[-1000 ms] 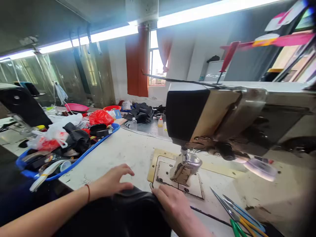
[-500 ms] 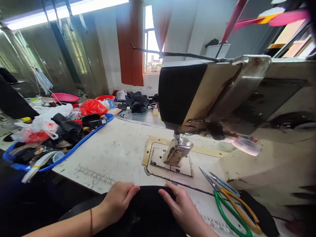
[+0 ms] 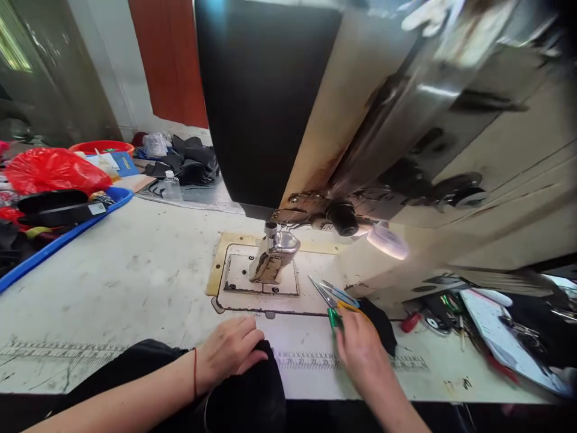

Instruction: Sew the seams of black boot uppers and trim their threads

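Observation:
My left hand (image 3: pixel 229 353), with a thin red cord on its wrist, is closed on the edge of a black fabric piece (image 3: pixel 252 398) at the table's front. The fabric spreads leftward beneath my forearm. My right hand (image 3: pixel 363 355) reaches over the scissors (image 3: pixel 323 293), with its fingers closed around their green and orange handles, which it mostly hides. The blades point toward the sewing machine's post (image 3: pixel 273 258). Beside them lie blue thread snips (image 3: pixel 346 296), partly covered. A black scrap (image 3: pixel 381 325) rests just behind the right hand.
The sewing machine head (image 3: pixel 270 108) overhangs the white table (image 3: pixel 148 258). A blue-rimmed tray (image 3: pixel 58 243) of bags and scraps stands left. Behind are a clear bottle (image 3: pixel 171 186) and black pieces (image 3: pixel 193 159). A white tray (image 3: pixel 500 325) holds small tools at right.
My right hand has let go of the black fabric and moved right onto the scissors. My left hand still holds the fabric. The view has turned down and right.

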Available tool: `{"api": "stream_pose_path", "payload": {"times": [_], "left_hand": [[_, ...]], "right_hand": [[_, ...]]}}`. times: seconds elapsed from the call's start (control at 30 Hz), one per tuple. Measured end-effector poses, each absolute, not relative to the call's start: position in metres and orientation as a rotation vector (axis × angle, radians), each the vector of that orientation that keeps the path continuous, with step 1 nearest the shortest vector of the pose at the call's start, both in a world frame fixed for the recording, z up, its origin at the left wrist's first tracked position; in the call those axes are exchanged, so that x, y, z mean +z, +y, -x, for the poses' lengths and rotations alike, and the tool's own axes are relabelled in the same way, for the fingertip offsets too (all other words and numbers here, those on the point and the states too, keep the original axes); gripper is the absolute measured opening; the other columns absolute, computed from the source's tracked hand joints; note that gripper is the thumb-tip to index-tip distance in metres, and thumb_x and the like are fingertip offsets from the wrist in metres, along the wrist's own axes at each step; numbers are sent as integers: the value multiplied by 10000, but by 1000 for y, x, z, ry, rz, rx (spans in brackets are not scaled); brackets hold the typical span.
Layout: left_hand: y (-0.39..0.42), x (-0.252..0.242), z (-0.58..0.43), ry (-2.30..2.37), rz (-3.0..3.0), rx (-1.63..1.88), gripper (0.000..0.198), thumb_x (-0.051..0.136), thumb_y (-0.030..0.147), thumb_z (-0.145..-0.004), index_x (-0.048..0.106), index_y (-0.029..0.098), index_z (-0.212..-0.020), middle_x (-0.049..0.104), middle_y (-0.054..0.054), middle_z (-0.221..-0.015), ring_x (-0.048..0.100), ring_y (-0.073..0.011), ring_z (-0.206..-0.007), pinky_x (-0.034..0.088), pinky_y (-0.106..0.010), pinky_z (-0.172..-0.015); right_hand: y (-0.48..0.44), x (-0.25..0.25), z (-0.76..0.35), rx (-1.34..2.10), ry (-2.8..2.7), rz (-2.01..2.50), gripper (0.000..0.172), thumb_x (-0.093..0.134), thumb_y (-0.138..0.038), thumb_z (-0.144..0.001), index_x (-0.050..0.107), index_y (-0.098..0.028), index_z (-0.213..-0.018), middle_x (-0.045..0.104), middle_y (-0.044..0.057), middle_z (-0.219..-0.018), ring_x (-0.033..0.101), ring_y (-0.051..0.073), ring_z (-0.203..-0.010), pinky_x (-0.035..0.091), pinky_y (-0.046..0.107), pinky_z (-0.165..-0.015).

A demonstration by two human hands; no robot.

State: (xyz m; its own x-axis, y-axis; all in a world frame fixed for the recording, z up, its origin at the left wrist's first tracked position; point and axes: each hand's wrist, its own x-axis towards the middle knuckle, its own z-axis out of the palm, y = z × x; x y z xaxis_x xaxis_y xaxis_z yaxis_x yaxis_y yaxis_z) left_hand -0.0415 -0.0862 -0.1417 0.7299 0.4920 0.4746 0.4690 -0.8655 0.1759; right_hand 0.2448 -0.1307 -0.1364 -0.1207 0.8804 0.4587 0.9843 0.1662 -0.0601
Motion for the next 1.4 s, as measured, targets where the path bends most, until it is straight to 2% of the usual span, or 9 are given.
{"api": "stream_pose_path", "payload": {"times": [0.1, 0.23, 0.33, 0.43, 0.57, 0.8, 1.03, 1.2, 1.4], "left_hand": [[-86, -140, 46, 733, -2802, 811, 386, 335, 421, -1018, 607, 159, -943, 609, -41, -763, 577, -171, -633, 467, -274, -536], [-85, -143, 47, 664, -2851, 748, 344, 317, 296, -1029, 624, 145, -996, 622, -51, -791, 594, -163, -654, 488, -258, -555], [-86, -146, 48, 677, -2883, 706, 301, 336, 235, -1022, 623, 146, -1039, 623, -51, -786, 594, -161, -659, 491, -251, -552], [-86, -146, 49, 726, -2819, 656, 300, 349, 267, -1021, 608, 125, -1076, 630, -71, -813, 602, -176, -692, 512, -270, -585], [-84, -141, 50, 743, -2707, 571, 278, 417, 289, -998, 632, 147, -894, 629, -61, -799, 595, -177, -698, 501, -280, -617], [-83, -137, 48, 692, -2680, 608, 174, 449, 156, -920, 593, 163, -823, 609, -38, -768, 554, -164, -662, 446, -275, -590], [-84, -145, 46, 717, -2719, 633, 194, 401, 161, -930, 567, 170, -830, 596, -34, -758, 544, -158, -645, 435, -277, -585], [-81, -138, 49, 721, -2577, 563, 130, 457, 168, -925, 581, 178, -887, 613, -26, -829, 566, -150, -695, 439, -257, -608], [-76, -129, 51, 748, -2353, 491, 128, 498, 149, -912, 619, 179, -883, 598, -22, -854, 571, -150, -740, 447, -247, -658]], "right_hand": [[-127, -149, -294, -422, -2103, 1940, 364, 354, -79, -832, 545, -95, -1141, 651, 190, -932, 645, 313, -831, 543, 468, -751], [-123, -144, -300, 6, -2119, 1863, 389, 437, -177, -827, 478, -178, -1213, 648, 134, -1136, 661, 261, -995, 560, 384, -831], [-125, -115, -281, 312, -2161, 1784, 283, 532, -300, -849, 511, -199, -1113, 663, 108, -1068, 669, 248, -937, 561, 351, -794], [-133, -86, -262, 423, -2392, 1697, 322, 657, -410, -819, 543, -199, -1034, 643, 108, -1014, 642, 250, -891, 546, 344, -755], [-135, -71, -254, 216, -2715, 1555, 229, 622, -356, -837, 575, -174, -968, 622, 114, -943, 617, 250, -827, 514, 355, -706], [-118, -78, -256, -70, -2963, 1392, 165, 593, -345, -841, 566, -183, -832, 618, 69, -812, 608, 200, -665, 386, 284, -538], [-107, -78, -251, -86, -3042, 1264, 91, 506, -220, -849, 527, -197, -764, 631, 38, -721, 545, 151, -528, 238, 291, -493], [-103, -76, -239, -9, -3057, 1340, 69, 512, -209, -859, 558, -188, -812, 638, 54, -781, 587, 170, -596, 251, 286, -496], [-105, -78, -228, 20, -3091, 1396, 91, 588, -121, -728, 551, -192, -770, 641, 38, -764, 576, 169, -578, 247, 270, -505]]}}
